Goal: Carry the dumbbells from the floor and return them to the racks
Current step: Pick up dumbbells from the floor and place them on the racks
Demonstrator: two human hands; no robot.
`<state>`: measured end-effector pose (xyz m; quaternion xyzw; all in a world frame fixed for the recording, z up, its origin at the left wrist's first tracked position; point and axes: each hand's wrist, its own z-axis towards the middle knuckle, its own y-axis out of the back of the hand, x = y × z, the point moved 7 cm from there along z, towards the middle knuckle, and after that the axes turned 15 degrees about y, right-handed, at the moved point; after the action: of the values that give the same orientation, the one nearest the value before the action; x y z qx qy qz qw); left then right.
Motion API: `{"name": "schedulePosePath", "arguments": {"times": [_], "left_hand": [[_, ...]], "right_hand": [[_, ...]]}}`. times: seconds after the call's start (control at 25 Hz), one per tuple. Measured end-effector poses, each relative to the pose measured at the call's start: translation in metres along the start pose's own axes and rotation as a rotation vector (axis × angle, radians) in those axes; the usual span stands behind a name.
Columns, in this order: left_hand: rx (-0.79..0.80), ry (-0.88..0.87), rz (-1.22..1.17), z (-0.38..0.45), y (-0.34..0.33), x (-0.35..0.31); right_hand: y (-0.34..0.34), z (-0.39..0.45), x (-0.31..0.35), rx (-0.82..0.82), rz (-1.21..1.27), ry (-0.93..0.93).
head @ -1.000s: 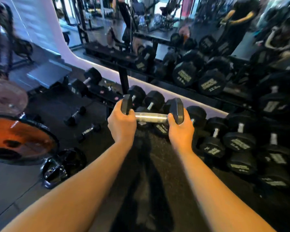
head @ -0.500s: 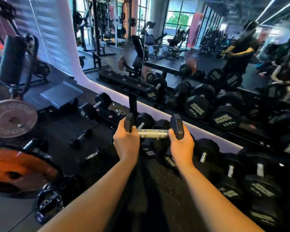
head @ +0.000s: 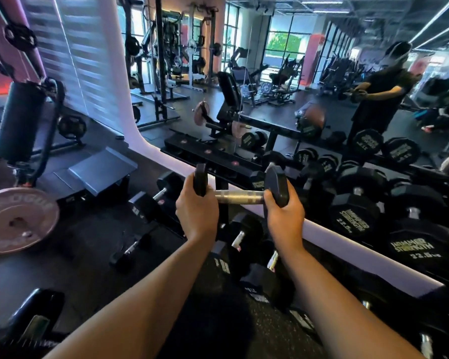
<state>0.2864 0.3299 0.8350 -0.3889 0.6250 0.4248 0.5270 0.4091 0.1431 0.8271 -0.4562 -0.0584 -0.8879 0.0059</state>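
From the head view, a hex dumbbell (head: 240, 191) is held level in the air above the dumbbell rack (head: 322, 200) along the mirror. The left hand (head: 196, 212) wraps its left head and the right hand (head: 284, 216) cups its right head, fingers curled closed around each, the steel handle bare between them.

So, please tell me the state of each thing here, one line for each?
Dumbbell: lifted, level, held by its two heads.
Left hand: shut on the left head.
Right hand: shut on the right head.
Rack: partly filled.
Floor dumbbell: lying down.
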Motion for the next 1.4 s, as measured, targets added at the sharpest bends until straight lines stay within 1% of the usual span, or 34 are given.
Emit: {"name": "schedulePosePath", "arguments": {"times": [0.12, 0.24, 0.36, 0.48, 0.56, 0.72, 0.96, 1.12, 1.2, 1.28, 1.4], "left_hand": [[-0.040, -0.022, -0.015, 0.051, -0.033, -0.001], [-0.088, -0.028, -0.016, 0.110, -0.081, 0.002], [-0.155, 0.010, -0.057, 0.170, -0.135, 0.004], [-0.160, 0.032, -0.098, 0.214, -0.182, -0.007], [-0.192, 0.061, -0.115, 0.248, -0.208, -0.013], [-0.259, 0.095, -0.122, 0.310, -0.241, -0.016], [-0.320, 0.106, -0.120, 0.418, -0.284, -0.012], [-0.337, 0.118, -0.170, 0.507, -0.313, -0.002], [-0.360, 0.130, -0.179, 0.561, -0.329, 0.005], [-0.383, 0.155, -0.179, 0.619, -0.344, 0.013], [-0.405, 0.203, -0.192, 0.695, -0.366, 0.030]], "right_hand": [[-0.040, 0.043, -0.037, 0.008, 0.018, -0.007], [-0.084, 0.096, -0.094, 0.027, 0.067, -0.009], [-0.129, 0.162, -0.147, 0.088, 0.063, 0.009], [-0.162, 0.220, -0.184, 0.099, 0.070, 0.007], [-0.189, 0.261, -0.207, 0.148, 0.057, 0.011], [-0.243, 0.313, -0.245, 0.263, 0.115, 0.002], [-0.336, 0.388, -0.297, 0.348, 0.143, 0.051], [-0.413, 0.439, -0.332, 0.386, 0.120, 0.085], [-0.462, 0.470, -0.356, 0.406, 0.068, 0.100], [-0.515, 0.500, -0.381, 0.457, 0.017, 0.122], [-0.585, 0.534, -0.418, 0.532, -0.005, 0.102]]}}
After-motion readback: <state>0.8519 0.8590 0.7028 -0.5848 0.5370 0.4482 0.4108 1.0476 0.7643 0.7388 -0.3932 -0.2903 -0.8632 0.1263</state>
